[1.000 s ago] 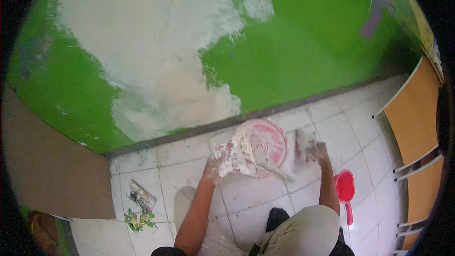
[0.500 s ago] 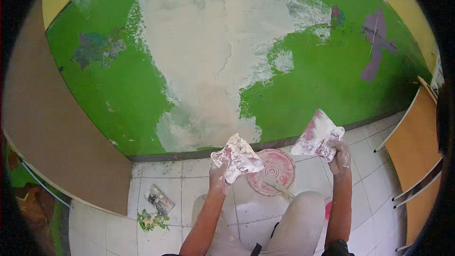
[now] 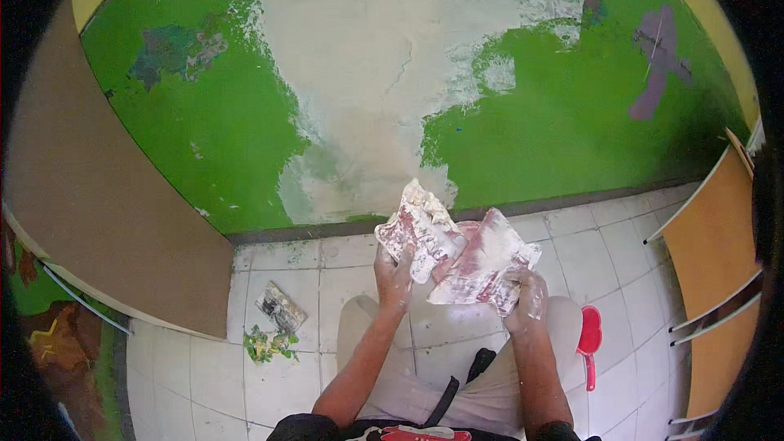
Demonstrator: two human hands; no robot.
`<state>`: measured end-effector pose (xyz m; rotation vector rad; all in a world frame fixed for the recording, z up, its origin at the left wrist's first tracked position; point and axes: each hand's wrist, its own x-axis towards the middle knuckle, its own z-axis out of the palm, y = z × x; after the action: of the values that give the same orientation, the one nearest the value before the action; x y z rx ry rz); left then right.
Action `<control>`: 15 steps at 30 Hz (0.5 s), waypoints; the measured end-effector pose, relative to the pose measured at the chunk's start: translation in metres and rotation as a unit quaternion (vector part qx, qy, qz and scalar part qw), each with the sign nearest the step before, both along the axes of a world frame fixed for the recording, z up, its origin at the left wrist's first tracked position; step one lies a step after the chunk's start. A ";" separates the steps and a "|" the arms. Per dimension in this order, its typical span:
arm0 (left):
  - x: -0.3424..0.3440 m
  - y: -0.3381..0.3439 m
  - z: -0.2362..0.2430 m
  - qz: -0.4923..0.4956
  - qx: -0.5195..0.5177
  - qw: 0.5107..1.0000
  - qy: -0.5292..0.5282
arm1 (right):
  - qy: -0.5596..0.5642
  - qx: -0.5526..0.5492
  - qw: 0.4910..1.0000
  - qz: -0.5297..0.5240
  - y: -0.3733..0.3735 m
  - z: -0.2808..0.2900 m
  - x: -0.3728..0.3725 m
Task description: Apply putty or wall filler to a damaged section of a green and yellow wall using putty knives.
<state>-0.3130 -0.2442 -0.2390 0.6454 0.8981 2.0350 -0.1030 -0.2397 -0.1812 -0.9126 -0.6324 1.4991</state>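
Right spreader [image 3: 487, 265]: flat plate, white-smeared over dull red, raised in front of the wall [image 3: 510, 131]; fingers of the right hand [image 3: 527, 302] clamped on its lower right edge, presumably leaving the broad face free. Left spreader [image 3: 419, 233]: similar plate, thicker pasty lumps toward its upper edge, also raised in front of the wall; fingers of the left hand [image 3: 394, 279] clamped on its lower left edge, likely clear of most of the paste. The two overlap in view; contact cannot be told. Pink lid [image 3: 469, 229]: on the floor [image 3: 572, 265] near the wall's foot, mostly hidden, probably set there for easy reach. Red dipper [image 3: 590, 329]: farther out from the wall, toward its right end, apparently kept aside. Leafy scraps [image 3: 268, 345]: out from the wall's left part.
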 end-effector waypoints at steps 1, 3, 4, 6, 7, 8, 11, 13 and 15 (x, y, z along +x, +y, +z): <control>0.001 -0.002 -0.002 0.004 -0.011 1.000 0.029 | -0.017 -0.007 1.000 -0.003 -0.003 0.004 -0.003; 0.010 -0.009 -0.004 0.004 -0.019 0.998 0.055 | -0.055 0.010 0.998 0.003 0.003 -0.014 0.004; 0.010 -0.012 -0.005 0.013 -0.035 0.989 0.141 | -0.092 0.025 0.995 0.010 0.008 -0.022 0.004; 0.005 -0.017 0.003 0.023 -0.047 0.972 0.227 | -0.072 0.008 0.997 0.025 0.015 -0.028 0.000; 0.004 -0.025 0.013 0.016 -0.049 0.956 0.290 | -0.055 -0.013 0.998 0.043 0.013 -0.018 -0.008; 0.002 -0.028 0.018 0.010 -0.051 0.935 0.351 | -0.018 -0.019 1.000 0.011 0.008 -0.006 -0.018; -0.006 -0.027 0.007 0.017 -0.041 0.902 0.430 | 0.038 0.020 0.999 0.008 0.017 -0.021 -0.022; -0.013 -0.032 0.011 -0.024 -0.068 0.890 0.450 | 0.039 0.035 0.999 0.014 0.022 -0.025 -0.025; -0.022 -0.034 0.014 -0.064 -0.097 0.874 0.471 | 0.043 0.050 0.998 0.022 0.026 -0.026 -0.030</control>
<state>-0.3350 -0.2786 -0.2252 1.5885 1.5203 1.4169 -0.1334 -0.2134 -0.2072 -0.7579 -0.6625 1.5223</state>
